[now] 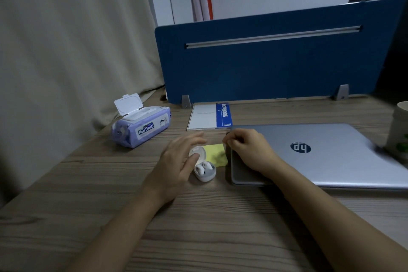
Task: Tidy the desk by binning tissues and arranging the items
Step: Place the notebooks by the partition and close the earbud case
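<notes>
Open earbud case (204, 170) on counter (88, 183), centre, lid up awaiting closure; left grip (178, 161) slack-fingered at its 9 o'clock; right grip (245, 150) curled, pinching corner of yellow sticky note (216, 153) at 1 o'clock, presumably for repositioning; no tissues visible.

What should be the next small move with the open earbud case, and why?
Probably the left hand should press the lid of the earbud case shut: its fingers already touch the raised lid, and both earbuds sit inside. The right hand rests curled on the laptop.
</notes>
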`<control>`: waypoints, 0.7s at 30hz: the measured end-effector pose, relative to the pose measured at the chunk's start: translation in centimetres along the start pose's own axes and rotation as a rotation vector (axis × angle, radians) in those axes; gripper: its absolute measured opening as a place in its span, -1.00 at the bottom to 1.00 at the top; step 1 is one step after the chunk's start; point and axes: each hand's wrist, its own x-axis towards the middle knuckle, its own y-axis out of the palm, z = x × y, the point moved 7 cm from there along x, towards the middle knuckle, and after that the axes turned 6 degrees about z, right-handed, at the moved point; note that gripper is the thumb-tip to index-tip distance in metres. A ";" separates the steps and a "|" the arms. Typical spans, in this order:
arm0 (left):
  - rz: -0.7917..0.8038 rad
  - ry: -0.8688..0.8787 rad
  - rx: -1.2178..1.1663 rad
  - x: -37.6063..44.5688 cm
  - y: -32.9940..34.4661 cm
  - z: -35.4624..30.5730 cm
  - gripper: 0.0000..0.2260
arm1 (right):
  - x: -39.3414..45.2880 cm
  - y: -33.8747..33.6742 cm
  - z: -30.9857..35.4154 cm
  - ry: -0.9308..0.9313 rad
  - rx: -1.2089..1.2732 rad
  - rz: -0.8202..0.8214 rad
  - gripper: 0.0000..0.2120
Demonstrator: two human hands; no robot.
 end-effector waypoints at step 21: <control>0.167 -0.011 -0.029 -0.6 1.0 0.2 -0.71 | 0.0 -0.1 -0.2 0.007 0.005 -0.001 -0.78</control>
